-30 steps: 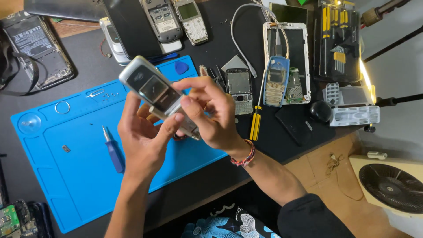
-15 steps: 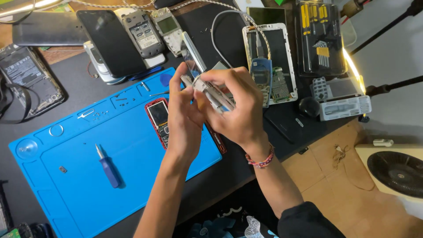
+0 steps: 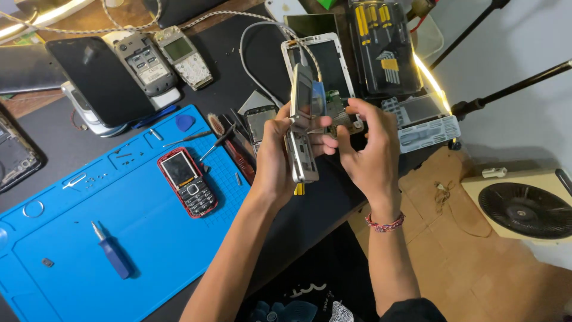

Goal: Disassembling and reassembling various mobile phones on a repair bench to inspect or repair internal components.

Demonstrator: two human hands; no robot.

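1. We see the left hand (image 3: 275, 156) at the centre of the frame, fingers curled around a silver flip phone (image 3: 302, 122) that it holds open and edge-on.
2. The phone's upper half stands up above the hand, and its lower half runs down past the palm.
3. The right hand (image 3: 370, 156) sits just right of the phone, fingers bent; its thumb and fingertips meet the phone's side near the hinge, pinching it.
4. A beaded bracelet (image 3: 384, 225) circles the right wrist.
5. Both hands hover above the dark table (image 3: 226, 65), near its right edge.
6. A blue mat (image 3: 89, 226) fills the lower left of the frame.
7. On the mat, left of the hands, lies a red phone (image 3: 187, 182), face up.
8. Further lower left on the mat lies a blue screwdriver (image 3: 112, 254).
9. Small screws and metal bits are scattered over the mat's upper left part.
10. Behind the hands, at the upper centre, lies a white phone frame (image 3: 314, 48), with a white cable (image 3: 250, 65) looping left of it.
11. At the upper right, a toolkit (image 3: 381, 48) holds yellow-handled tools.
12. At the upper left, a black smartphone (image 3: 98, 77) and two opened old phones lie side by side.
13. A black fan (image 3: 524, 209) sits on the floor at the right edge.
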